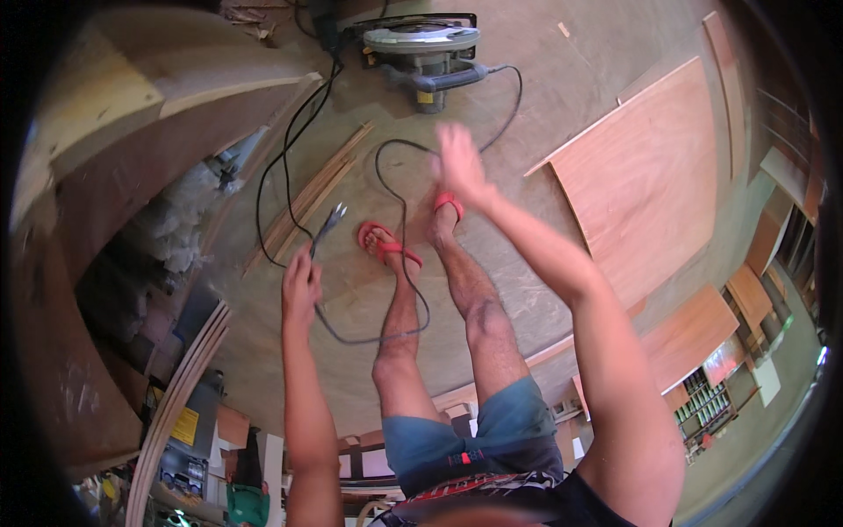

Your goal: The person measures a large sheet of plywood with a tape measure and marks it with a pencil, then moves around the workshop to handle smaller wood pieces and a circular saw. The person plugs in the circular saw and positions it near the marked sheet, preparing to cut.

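My left hand [302, 283] is closed around the black power cord [378, 340], just below its plug [336, 215], whose metal prongs point up and away from me. My right hand [458, 165] is raised in front of my right foot and smeared by motion; whether it touches the cord passing by it I cannot make out. From the handle of a circular saw [430, 61] on the floor ahead, the cord runs past my right hand and loops down between my legs toward the left hand.
Thin wooden strips [320, 189] lie on the floor at left, with another black cable [286, 149] across them. A plywood sheet [641, 176] lies at right. A wooden structure [132, 158] stands at far left. My feet wear red flip-flops [395, 250].
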